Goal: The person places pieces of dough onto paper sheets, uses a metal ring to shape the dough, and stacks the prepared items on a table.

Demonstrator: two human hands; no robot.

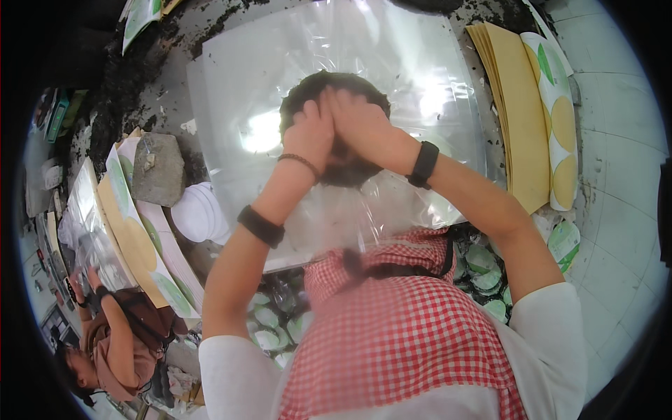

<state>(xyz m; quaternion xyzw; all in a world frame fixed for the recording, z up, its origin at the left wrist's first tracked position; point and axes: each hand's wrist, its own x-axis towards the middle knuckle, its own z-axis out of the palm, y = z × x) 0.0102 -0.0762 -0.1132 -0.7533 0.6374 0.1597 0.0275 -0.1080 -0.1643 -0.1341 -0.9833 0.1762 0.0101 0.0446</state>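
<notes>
A round, flat cake of dark, matted, seaweed-like material (348, 176) lies on a stack of clear plastic sheets (241, 84). My left hand (308, 136) presses onto its left half, the fingers bent and pointing away from me. Against it, my right hand (364, 126) bears on the right half with its fingers curled down at the far side. The two hands meet in the middle of the cake. Their fingertips are sunk into or hidden against the dark material. Both wrists wear dark bands.
Tan paper packets (514, 112) and a label sheet (560, 119) stand at the right. Left are a grey stone block (158, 169), white round lids (199, 213) and more label sheets (150, 238). Dark scraps litter the table. Small green-labelled packs (483, 269) lie below its edge. Another person (115, 336) works at lower left.
</notes>
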